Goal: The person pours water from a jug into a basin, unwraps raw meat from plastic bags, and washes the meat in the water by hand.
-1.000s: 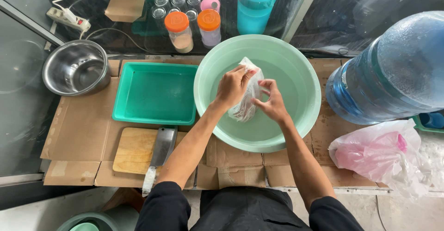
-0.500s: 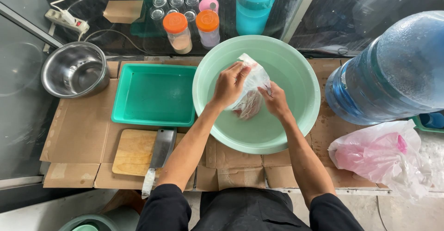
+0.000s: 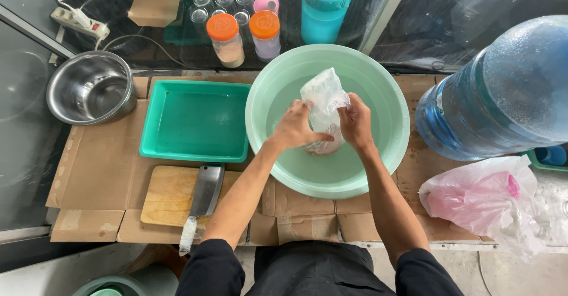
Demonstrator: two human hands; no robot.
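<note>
Both my hands hold a clear plastic bag point(image 3: 323, 97) with pinkish raw meat at its bottom, over a round pale green basin point(image 3: 387, 103). My left hand point(image 3: 294, 128) grips the bag's lower left side, fingers wrapped under it. On the bag's right side my right hand point(image 3: 356, 121) is closed around it. The bag's crumpled open top stands upright above my hands.
A teal rectangular tray point(image 3: 195, 121) lies left of the basin. A cleaver point(image 3: 204, 196) rests on a wooden cutting board point(image 3: 168, 195). A steel bowl point(image 3: 90, 89) is far left, a large blue water jug point(image 3: 497, 95) right, a pink-filled plastic bag point(image 3: 488, 201) lower right. Jars and glasses stand behind.
Both hands slid down from the bag's top to its lower part, and the bag now stands upright with its top sticking up.
</note>
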